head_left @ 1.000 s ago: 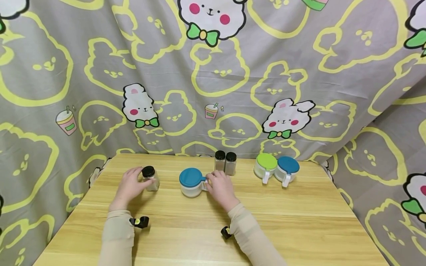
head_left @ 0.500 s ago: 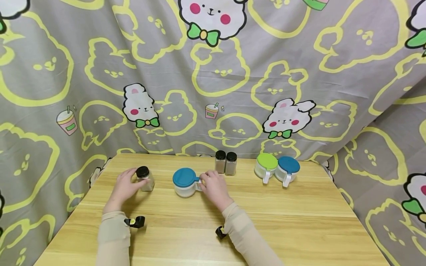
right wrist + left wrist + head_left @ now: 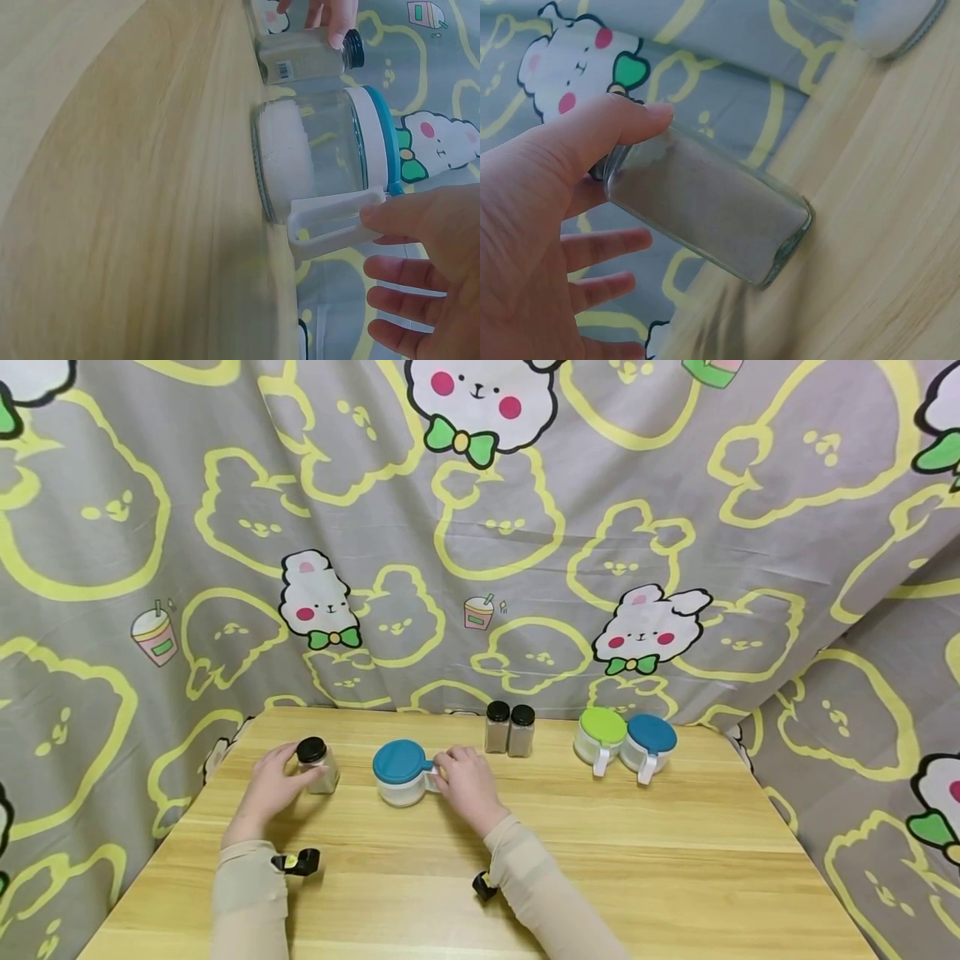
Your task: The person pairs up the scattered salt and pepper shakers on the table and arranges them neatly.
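A square glass spice jar [image 3: 705, 202] with a black lid and greyish powder inside stands upright at the table's left. My left hand [image 3: 272, 787] pinches it near the top between thumb and index finger, the other fingers spread apart. To its right is a glass seasoning pot [image 3: 401, 781] with a blue lid, a white handle [image 3: 330, 217] and white grains inside. My right hand [image 3: 467, 783] pinches the top of that handle with thumb and forefinger, its remaining fingers loose. Both containers appear to rest on the table.
Two more black-lidded jars [image 3: 509, 731] stand side by side at the back of the wooden table [image 3: 600, 860]. Farther right are a green-lidded pot [image 3: 600, 735] and another blue-lidded pot [image 3: 649, 745], handles facing forward. A patterned curtain [image 3: 525, 552] hangs behind the table.
Both hands have shifted left across the table, the left with the spice jar and the right with the blue-lidded pot. The containers at the back have stayed in place.
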### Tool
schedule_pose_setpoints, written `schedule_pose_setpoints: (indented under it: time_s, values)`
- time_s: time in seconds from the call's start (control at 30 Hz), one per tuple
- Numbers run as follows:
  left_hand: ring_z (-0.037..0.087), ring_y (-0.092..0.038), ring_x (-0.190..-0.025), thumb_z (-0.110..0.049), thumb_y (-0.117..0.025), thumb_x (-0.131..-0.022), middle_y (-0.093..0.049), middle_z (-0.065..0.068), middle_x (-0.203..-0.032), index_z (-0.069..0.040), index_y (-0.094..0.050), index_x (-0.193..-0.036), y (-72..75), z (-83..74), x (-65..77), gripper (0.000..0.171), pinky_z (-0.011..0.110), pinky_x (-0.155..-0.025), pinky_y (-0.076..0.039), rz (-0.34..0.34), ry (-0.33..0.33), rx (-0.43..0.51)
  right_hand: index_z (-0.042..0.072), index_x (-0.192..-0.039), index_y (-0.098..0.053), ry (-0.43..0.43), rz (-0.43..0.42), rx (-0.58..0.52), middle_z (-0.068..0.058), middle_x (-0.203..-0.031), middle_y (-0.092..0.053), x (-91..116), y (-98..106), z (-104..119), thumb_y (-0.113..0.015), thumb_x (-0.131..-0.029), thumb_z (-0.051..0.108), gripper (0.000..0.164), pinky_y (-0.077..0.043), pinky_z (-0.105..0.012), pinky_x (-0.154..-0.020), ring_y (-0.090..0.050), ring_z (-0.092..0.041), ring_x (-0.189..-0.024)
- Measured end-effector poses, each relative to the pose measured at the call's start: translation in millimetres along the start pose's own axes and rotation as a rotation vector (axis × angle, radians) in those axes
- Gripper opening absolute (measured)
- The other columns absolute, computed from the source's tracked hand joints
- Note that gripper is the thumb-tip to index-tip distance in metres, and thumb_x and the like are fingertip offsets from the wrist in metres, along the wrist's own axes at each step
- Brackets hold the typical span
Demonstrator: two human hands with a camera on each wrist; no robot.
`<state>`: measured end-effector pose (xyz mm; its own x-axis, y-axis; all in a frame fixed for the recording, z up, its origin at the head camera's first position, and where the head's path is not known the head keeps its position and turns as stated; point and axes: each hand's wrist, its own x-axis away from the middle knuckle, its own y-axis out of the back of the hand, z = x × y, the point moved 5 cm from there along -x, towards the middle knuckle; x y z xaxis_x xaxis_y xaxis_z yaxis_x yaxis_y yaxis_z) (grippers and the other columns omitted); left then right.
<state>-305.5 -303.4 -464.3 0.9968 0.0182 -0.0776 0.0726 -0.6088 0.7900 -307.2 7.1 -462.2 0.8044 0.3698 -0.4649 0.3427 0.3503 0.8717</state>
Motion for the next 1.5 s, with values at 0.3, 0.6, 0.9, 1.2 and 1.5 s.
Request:
schedule_pose_setpoints:
  time_s: [0.3,0.6,0.9,1.2,1.5]
  values:
    - [0.06,-0.017,-0.136,-0.058,-0.058,-0.09,-0.024,0.033,-0.153,0.008,-0.03,-0.148,6.3,3.8,4.5,0.092,0.075,-0.105,-0.02,-0.037,0.025,-0.105,0.022,-0.102,-0.071,0.018,-0.004,0.006,0.003,-0.099,-0.068,-4.0,-4.6,12.6,-0.069,-0.09,0.032,0.016,-0.05,-0.032,-0.077,-0.062,-0.016,-0.092]
    - [0.059,-0.018,-0.137,-0.059,-0.059,-0.089,-0.021,0.032,-0.155,0.004,-0.032,-0.147,10.0,-0.1,6.1,0.089,0.078,-0.101,-0.021,-0.083,0.039,-0.115,0.022,-0.105,-0.071,0.022,0.022,-0.007,0.003,-0.1,-0.068,-8.8,-6.8,23.8,-0.068,-0.091,0.032,0.017,-0.05,-0.03,-0.077,-0.062,-0.015,-0.093]
    - [0.059,-0.018,-0.137,-0.058,-0.059,-0.089,-0.022,0.031,-0.155,0.001,-0.035,-0.146,14.2,2.6,8.4,0.085,0.079,-0.098,-0.023,-0.088,0.033,-0.121,0.023,-0.102,-0.07,0.061,0.002,0.009,0.004,-0.098,-0.067,-11.6,-11.3,33.4,-0.068,-0.091,0.033,0.015,-0.05,-0.029,-0.074,-0.061,-0.014,-0.092]
    - [0.059,-0.017,-0.137,-0.061,-0.059,-0.088,-0.023,0.03,-0.155,-0.001,-0.037,-0.147,16.6,4.1,10.9,0.086,0.078,-0.099,-0.024,-0.093,0.037,-0.135,0.024,-0.105,-0.069,0.069,0.034,0.013,0.004,-0.101,-0.067,-14.8,-14.9,42.2,-0.066,-0.092,0.036,0.018,-0.049,-0.029,-0.077,-0.06,-0.015,-0.095]
    - [0.057,-0.019,-0.138,-0.062,-0.06,-0.087,-0.026,0.028,-0.154,-0.003,-0.041,-0.145,16.9,4.9,11.3,0.085,0.078,-0.097,-0.023,-0.143,0.019,-0.157,0.025,-0.106,-0.069,0.089,0.039,0.034,0.005,-0.102,-0.066,-20.3,-14.6,49.6,-0.066,-0.092,0.037,0.018,-0.049,-0.028,-0.077,-0.06,-0.013,-0.094]
